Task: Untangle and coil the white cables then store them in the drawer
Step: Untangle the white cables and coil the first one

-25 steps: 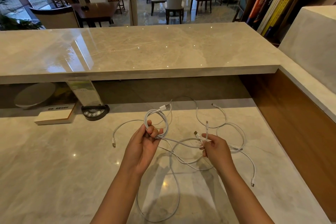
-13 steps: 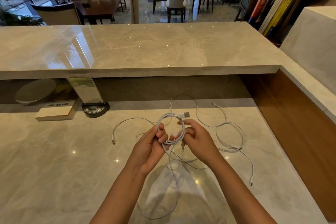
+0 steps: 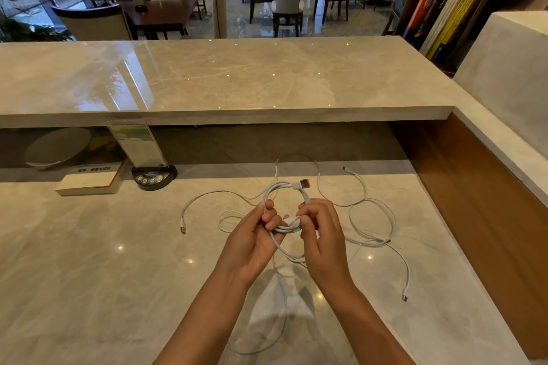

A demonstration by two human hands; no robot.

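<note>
Two hands (image 3: 252, 243), several white cables (image 3: 370, 216)

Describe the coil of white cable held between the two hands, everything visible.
The coil of white cable is a small upright ring of several thin, smooth, plastic-looking loops above the marble counter. A USB plug juts out at its top. The left hand and right hand pinch its lower part; a loose tail trails down.

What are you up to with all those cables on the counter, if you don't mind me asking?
A person is coiling a white cable: the left hand grips the small coil while the right hand pinches it on the other side. More loose white cables lie tangled on the marble counter. No drawer is in view.
</note>
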